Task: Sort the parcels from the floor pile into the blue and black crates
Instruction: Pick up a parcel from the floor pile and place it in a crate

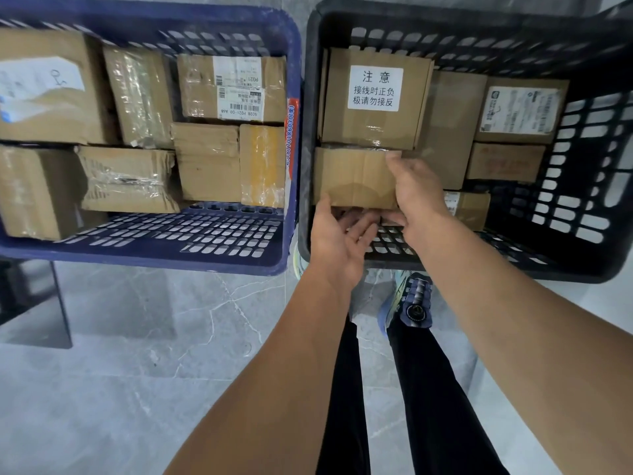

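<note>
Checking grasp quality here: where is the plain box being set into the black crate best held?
By its near and right edges, from the near side: the plain box abuts the black crate wall on the left and the labelled box behind.

Standing side by side on the floor (pixel 137 337): one crate (pixel 239 258) left, another crate (pixel 582 269) right. Filling most of the left one: parcels (pixel 209 162). Lying at the right crate's near left corner: a box (pixel 352 176), between both hands, left hand (pixel 337 241) under its near edge, right hand (pixel 418 200) on its right end. Sitting just behind it: a labelled box (pixel 375 97), more parcels to its right.
</note>
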Tool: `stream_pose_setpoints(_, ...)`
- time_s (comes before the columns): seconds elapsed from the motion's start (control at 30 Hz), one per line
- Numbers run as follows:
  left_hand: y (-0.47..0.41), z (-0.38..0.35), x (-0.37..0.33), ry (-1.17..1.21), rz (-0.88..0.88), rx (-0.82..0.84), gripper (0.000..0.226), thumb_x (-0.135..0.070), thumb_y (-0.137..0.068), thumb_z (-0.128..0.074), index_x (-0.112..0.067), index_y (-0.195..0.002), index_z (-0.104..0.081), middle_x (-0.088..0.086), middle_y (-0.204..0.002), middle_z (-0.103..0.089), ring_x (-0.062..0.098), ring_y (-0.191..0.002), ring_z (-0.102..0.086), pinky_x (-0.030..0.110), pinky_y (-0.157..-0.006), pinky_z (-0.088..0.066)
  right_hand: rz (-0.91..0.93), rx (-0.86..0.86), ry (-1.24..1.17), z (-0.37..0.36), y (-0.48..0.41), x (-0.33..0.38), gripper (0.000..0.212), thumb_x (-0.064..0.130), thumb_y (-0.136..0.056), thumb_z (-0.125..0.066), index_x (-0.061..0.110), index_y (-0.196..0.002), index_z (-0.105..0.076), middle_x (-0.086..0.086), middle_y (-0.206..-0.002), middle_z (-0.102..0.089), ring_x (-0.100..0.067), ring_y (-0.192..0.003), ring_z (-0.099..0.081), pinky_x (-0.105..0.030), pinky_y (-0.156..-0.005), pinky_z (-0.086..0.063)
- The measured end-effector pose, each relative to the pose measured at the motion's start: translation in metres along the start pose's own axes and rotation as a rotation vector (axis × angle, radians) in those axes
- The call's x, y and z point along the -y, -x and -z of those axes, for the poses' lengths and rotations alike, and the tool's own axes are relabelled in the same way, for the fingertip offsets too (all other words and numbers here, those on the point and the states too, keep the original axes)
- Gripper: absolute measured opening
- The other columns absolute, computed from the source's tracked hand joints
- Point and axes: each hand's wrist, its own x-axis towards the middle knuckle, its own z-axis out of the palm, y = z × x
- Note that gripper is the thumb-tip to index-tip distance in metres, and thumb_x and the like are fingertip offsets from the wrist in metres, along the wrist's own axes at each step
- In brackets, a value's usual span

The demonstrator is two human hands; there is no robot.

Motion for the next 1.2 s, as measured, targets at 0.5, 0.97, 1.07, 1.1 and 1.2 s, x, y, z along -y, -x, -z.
stream_pose_setpoints(0.5,-0.033,-0.005,-0.014,0.182,0.016,0.045,0.054,-0.029,-0.101,-0.057,-0.010,-0.149,-0.042,0.022,-0.136,-0.055,0.036,-0.130,-0.054,0.048,-0.117,-0.040,0.011,0.045,-0.063,0.003,-0.024,-0.021,0.050,0.004,-0.106,-0.053,0.027,-0.150,-0.052,0.006,-0.131,-0.064,-0.016,-0.118,-0.064,-0.037,-0.098,-0.058)
stream_pose_setpoints(0.97,-0.022,-0.004,-0.012,0.153,0.029,0.033,0.055,-0.028,-0.092,-0.067,-0.009,-0.140,-0.048,0.021,-0.131,-0.058,0.036,-0.123,-0.056,0.047,-0.116,-0.041,-0.120,0.052,-0.209,0.014,-0.003,-0.019,0.056,0.004,-0.101,-0.055,0.021,-0.153,-0.047,-0.002,-0.137,-0.061,-0.021,-0.128,-0.059,-0.040,-0.109,-0.051)
stream_pose_setpoints(1.07,-0.015,0.001,-0.011,0.090,0.056,0.037,0.058,-0.031,-0.093,-0.068,-0.008,-0.142,-0.048,0.021,-0.133,-0.057,0.037,-0.125,-0.055,0.047,-0.117,-0.040,-0.122,0.029,-0.234,0.017,0.001,-0.018,0.052,0.006,-0.100,-0.057,0.022,-0.149,-0.051,-0.002,-0.133,-0.066,-0.018,-0.120,-0.063,-0.040,-0.109,-0.052)
stream_pose_setpoints(1.1,-0.011,0.002,-0.011,0.056,0.070,0.036,0.061,-0.034,-0.093,-0.068,-0.008,-0.144,-0.046,0.020,-0.136,-0.056,0.037,-0.127,-0.054,0.048,-0.117,-0.039,-0.116,0.017,-0.239,0.019,0.004,-0.018,0.048,0.008,-0.101,-0.058,0.022,-0.147,-0.054,-0.001,-0.126,-0.068,-0.015,-0.115,-0.065,-0.040,-0.108,-0.053)
stream_pose_setpoints(1.2,0.011,0.009,-0.015,-0.065,0.104,0.031,0.075,-0.042,-0.094,-0.067,-0.009,-0.153,-0.035,0.020,-0.146,-0.049,0.038,-0.134,-0.051,0.050,-0.115,-0.042,-0.062,-0.011,-0.176,0.027,0.020,-0.013,0.043,0.018,-0.102,-0.061,0.025,-0.145,-0.056,0.004,-0.133,-0.063,-0.011,-0.120,-0.059,-0.036,-0.108,-0.050)
